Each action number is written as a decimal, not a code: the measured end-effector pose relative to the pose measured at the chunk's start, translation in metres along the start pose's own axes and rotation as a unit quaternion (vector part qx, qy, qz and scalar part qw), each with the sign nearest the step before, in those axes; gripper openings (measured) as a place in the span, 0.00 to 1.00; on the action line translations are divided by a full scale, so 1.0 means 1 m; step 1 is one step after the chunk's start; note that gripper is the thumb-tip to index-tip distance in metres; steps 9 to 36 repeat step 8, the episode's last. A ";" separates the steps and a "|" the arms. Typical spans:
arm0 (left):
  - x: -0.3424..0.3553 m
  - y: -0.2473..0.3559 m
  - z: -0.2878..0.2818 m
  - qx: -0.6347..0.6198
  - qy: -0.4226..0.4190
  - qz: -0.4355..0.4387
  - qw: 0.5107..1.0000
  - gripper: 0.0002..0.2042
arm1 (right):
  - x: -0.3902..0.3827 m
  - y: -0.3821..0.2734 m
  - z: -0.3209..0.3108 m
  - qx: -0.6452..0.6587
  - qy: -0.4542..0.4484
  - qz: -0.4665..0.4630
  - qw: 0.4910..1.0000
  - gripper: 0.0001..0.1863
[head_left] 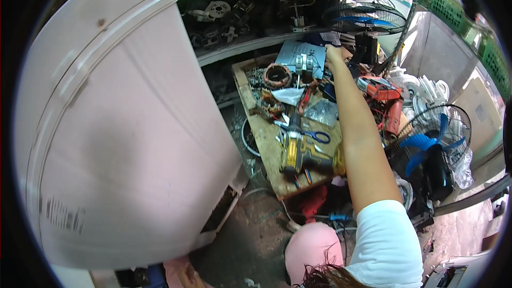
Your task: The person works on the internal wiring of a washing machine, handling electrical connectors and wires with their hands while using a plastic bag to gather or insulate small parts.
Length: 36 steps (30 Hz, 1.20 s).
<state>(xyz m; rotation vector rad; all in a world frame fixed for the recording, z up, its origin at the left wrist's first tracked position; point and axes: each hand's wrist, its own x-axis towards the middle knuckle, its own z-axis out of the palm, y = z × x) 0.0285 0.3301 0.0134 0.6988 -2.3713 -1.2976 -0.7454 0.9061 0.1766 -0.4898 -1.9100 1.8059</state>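
Note:
My right arm stretches across a cluttered wooden bench. At its far side my right hand (333, 56) is closed at a dark blue item with a pale label (329, 38); what its fingers hold is too small to make out. Beside that hand lie a grey sheet-like piece (290, 52) and a metal motor part (304, 64). A copper-wound motor ring (277, 76) sits further left. Nearer me are a yellow-and-black power drill (292, 152) and blue-handled scissors (318, 137). Low at the left, my left hand (189, 276) rests by pink cloth, partly cut off, its fingers unclear.
A large whitish appliance panel (128, 138) fills the left. Behind the bench, a shelf (250, 48) holds motor parts. Blue-bladed fans (426, 141), a red angle grinder (380, 88) and white plastic parts (426, 88) crowd the right. A clear plastic bag (322, 112) lies on the bench.

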 end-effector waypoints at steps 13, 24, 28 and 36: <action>0.055 0.096 0.036 0.098 0.056 -0.071 0.991 0.16 | 0.064 0.121 0.084 -0.371 -0.006 0.114 0.922 0.23; 0.055 0.096 0.036 0.098 0.056 -0.071 0.991 0.16 | 0.064 0.121 0.084 -0.371 -0.006 0.114 0.922 0.23; 0.055 0.096 0.036 0.098 0.056 -0.071 0.991 0.16 | 0.064 0.121 0.084 -0.371 -0.006 0.114 0.922 0.23; 0.055 0.096 0.036 0.098 0.056 -0.071 0.991 0.16 | 0.064 0.121 0.084 -0.371 -0.006 0.114 0.922 0.23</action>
